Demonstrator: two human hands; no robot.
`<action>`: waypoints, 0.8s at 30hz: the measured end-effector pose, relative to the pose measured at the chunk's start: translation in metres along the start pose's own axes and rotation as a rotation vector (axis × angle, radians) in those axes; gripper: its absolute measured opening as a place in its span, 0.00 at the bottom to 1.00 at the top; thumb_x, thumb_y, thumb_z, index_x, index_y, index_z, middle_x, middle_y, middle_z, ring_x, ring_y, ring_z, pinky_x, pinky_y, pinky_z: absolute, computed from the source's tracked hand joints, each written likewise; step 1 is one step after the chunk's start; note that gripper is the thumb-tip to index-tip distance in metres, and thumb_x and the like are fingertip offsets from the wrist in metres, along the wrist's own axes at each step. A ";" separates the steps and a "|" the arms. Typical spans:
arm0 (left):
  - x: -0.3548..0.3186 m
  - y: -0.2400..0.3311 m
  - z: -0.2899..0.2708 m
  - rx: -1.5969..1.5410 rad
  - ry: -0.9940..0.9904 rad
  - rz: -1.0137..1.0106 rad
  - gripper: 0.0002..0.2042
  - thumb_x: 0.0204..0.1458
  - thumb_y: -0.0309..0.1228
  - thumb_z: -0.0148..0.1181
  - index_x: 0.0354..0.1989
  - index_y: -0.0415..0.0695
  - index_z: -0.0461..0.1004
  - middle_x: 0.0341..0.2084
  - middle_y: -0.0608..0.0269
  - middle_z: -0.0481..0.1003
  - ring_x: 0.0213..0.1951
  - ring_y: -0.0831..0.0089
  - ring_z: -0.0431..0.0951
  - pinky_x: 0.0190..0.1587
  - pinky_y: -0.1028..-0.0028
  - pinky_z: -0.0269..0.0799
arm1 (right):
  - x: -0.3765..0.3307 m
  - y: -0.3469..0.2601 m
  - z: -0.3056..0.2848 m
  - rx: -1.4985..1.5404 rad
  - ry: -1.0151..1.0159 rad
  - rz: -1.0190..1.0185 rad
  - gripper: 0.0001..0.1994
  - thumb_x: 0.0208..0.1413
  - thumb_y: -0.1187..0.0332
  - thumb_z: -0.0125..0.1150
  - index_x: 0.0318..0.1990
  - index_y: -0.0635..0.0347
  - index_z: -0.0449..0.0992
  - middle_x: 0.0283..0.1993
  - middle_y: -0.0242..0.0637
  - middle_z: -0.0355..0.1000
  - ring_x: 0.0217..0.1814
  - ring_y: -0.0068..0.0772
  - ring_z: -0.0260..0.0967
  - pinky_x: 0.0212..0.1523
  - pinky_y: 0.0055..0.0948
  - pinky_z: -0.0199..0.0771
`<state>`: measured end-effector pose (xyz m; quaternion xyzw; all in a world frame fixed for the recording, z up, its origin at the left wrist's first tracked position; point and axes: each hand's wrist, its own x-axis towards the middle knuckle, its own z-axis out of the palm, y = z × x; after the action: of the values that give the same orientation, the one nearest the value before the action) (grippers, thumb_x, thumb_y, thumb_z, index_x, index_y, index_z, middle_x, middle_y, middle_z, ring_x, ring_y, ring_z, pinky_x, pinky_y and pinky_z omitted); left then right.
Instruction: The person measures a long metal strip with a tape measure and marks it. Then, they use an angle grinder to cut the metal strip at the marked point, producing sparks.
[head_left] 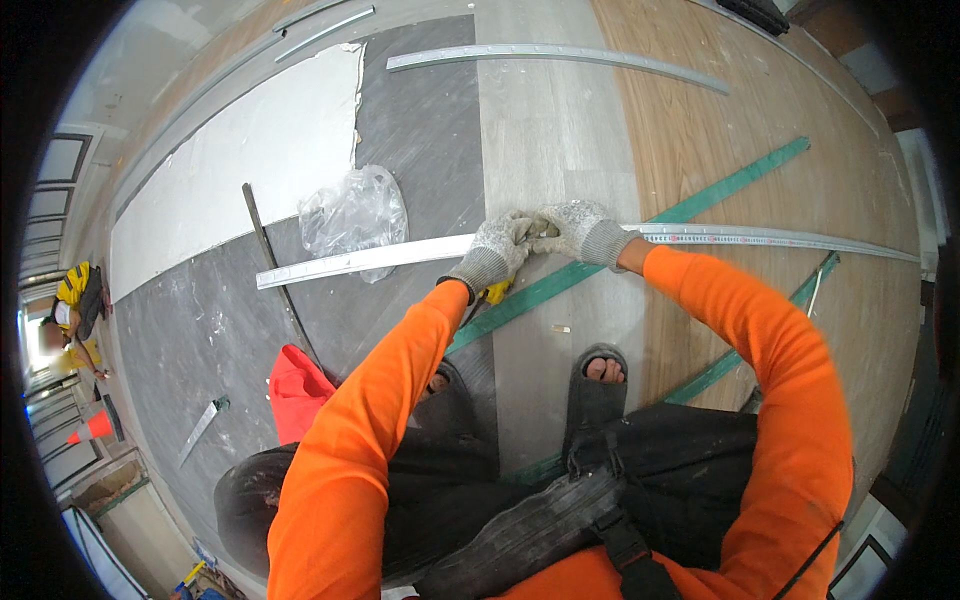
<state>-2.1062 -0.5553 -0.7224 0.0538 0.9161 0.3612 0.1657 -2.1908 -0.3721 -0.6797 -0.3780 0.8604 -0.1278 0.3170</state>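
Observation:
A long white-grey metal channel (363,260) runs left to right in front of me, across green strips. Along its right part lies a tape measure blade (760,237) with printed markings. My left hand (500,245), in a grey knitted glove, is closed over the channel. My right hand (577,230), gloved alike, is closed too, its fingertips meeting the left hand's at the channel. Whatever sits between the fingers is hidden. Below my left wrist shows a small yellow object (497,292), partly covered and too hidden to name.
Green strips (735,185) cross the wood-look floor. A clear plastic bag (355,215) touches the channel. Beyond are a white board (240,160) and another metal channel (560,53). A red cloth-like item (298,390) lies near my left knee. A person (80,310) and traffic cone (95,427) are far left.

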 end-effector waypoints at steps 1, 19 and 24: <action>0.002 0.000 -0.001 0.009 -0.029 -0.023 0.15 0.62 0.37 0.57 0.52 0.42 0.76 0.54 0.49 0.74 0.57 0.49 0.74 0.62 0.57 0.70 | 0.001 0.002 0.003 -0.012 0.010 0.009 0.23 0.62 0.45 0.59 0.55 0.51 0.78 0.51 0.44 0.79 0.56 0.49 0.76 0.58 0.46 0.74; 0.006 0.000 0.003 0.005 -0.025 -0.048 0.10 0.63 0.38 0.57 0.41 0.45 0.77 0.44 0.55 0.76 0.50 0.55 0.77 0.56 0.58 0.71 | -0.049 0.026 -0.088 -0.136 0.016 -0.033 0.19 0.60 0.53 0.59 0.50 0.56 0.82 0.45 0.52 0.78 0.48 0.51 0.77 0.54 0.45 0.75; -0.001 -0.006 0.005 -0.041 -0.048 -0.061 0.09 0.64 0.38 0.57 0.41 0.45 0.77 0.43 0.54 0.76 0.49 0.55 0.77 0.56 0.58 0.71 | -0.109 0.034 -0.092 0.158 -0.066 0.223 0.18 0.58 0.56 0.65 0.51 0.57 0.83 0.43 0.49 0.80 0.45 0.40 0.79 0.51 0.38 0.77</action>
<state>-2.1032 -0.5570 -0.7298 0.0313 0.9055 0.3730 0.1998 -2.2130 -0.2707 -0.5761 -0.2580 0.8733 -0.1468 0.3864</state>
